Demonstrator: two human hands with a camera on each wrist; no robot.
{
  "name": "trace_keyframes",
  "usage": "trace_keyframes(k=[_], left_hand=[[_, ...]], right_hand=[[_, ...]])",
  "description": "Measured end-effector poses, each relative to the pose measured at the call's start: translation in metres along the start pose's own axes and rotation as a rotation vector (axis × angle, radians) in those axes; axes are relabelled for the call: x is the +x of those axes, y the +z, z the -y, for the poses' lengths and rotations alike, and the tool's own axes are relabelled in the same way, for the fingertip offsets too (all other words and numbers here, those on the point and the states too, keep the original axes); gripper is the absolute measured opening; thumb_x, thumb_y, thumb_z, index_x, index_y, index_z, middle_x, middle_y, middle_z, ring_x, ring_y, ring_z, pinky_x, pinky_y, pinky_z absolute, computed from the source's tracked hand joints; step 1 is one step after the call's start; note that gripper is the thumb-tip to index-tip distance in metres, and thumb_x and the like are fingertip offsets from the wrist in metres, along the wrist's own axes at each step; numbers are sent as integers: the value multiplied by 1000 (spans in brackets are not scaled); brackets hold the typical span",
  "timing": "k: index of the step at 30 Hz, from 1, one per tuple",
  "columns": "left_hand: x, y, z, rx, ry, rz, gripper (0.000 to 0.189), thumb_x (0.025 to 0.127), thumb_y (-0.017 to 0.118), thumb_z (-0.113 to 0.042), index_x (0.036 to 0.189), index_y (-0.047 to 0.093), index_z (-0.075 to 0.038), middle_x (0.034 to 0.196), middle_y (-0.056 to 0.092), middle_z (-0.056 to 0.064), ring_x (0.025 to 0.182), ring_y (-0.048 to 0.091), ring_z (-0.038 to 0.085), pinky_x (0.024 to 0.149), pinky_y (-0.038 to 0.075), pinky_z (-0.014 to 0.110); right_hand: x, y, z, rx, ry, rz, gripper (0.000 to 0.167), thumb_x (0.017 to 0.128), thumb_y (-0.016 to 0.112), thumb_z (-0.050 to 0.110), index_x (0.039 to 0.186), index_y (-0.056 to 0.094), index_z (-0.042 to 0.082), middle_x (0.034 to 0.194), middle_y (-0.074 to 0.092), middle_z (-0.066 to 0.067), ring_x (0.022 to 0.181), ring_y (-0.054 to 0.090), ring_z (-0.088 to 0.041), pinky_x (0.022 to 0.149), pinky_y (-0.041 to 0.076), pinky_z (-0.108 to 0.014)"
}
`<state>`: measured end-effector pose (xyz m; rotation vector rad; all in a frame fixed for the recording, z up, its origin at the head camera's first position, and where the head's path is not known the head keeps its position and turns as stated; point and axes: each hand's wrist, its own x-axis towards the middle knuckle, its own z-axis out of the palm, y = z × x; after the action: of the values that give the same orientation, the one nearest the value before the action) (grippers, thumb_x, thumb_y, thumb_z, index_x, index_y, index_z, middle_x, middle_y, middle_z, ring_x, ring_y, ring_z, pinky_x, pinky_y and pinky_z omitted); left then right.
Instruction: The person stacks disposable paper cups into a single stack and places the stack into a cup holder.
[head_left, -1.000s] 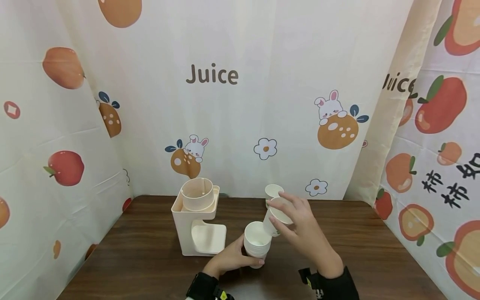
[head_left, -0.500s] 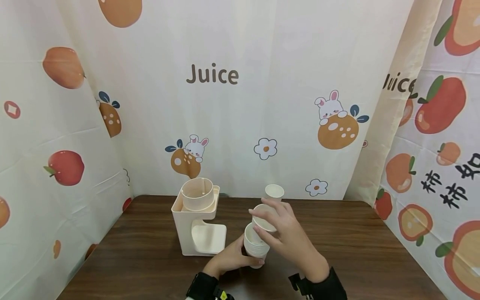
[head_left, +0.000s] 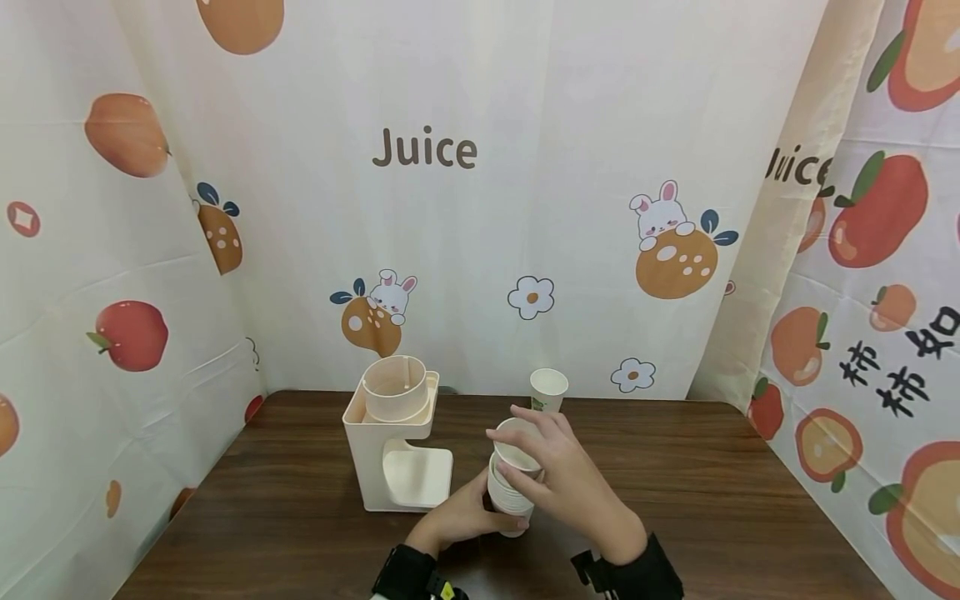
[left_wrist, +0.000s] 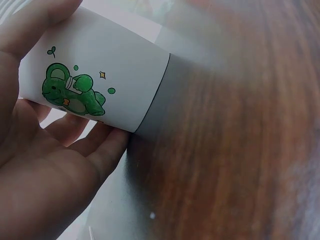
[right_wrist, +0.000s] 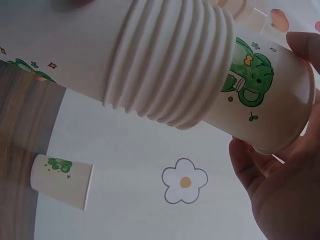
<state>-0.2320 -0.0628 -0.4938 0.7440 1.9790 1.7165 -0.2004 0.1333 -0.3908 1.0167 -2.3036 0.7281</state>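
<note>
A stack of white paper cups (head_left: pixel 507 500) stands on the table, gripped low on its side by my left hand (head_left: pixel 459 518). The left wrist view shows thumb and fingers round the bottom cup's wall (left_wrist: pixel 125 60), which has a green cartoon animal on it. Above, my right hand (head_left: pixel 566 479) holds a single paper cup (head_left: pixel 517 446) by its rim. In the right wrist view this cup's lower part is inside the stack, its printed upper wall (right_wrist: pixel 277 107) standing out past the stacked rims (right_wrist: pixel 170 65). Behind the hands stands another paper cup (head_left: pixel 548 385).
A cream plastic stand (head_left: pixel 360 467) with a round tube (head_left: pixel 395 392) on top and a flat shelf (head_left: pixel 423 479) is left of the stack. A printed curtain (head_left: pixel 465 225) hangs behind the dark wooden table (head_left: pixel 712 475).
My right hand has moved left and down with its cup, from beside the stack into the stack's mouth. The left hand has stayed round the stack.
</note>
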Motion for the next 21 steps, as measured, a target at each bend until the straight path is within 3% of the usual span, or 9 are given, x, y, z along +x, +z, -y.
trace_keyframes(k=[13, 21], left_hand=[[-1, 1, -1, -9, 3, -3, 77, 87, 81, -23, 150, 36, -22, 129, 57, 0, 116, 57, 20, 98, 43, 42], [-1, 1, 1, -22, 9, 0, 80, 87, 81, -24, 151, 34, -20, 132, 55, 1, 116, 58, 20, 96, 46, 38]], right_hand=[[-5, 12, -7, 2, -6, 100, 39, 95, 72, 32, 132, 63, 34, 135, 56, 1, 132, 46, -26, 95, 47, -49], [-9, 13, -7, 9, 44, 170, 36, 96, 70, 38, 131, 65, 30, 135, 56, 1, 127, 48, -24, 94, 48, -46]])
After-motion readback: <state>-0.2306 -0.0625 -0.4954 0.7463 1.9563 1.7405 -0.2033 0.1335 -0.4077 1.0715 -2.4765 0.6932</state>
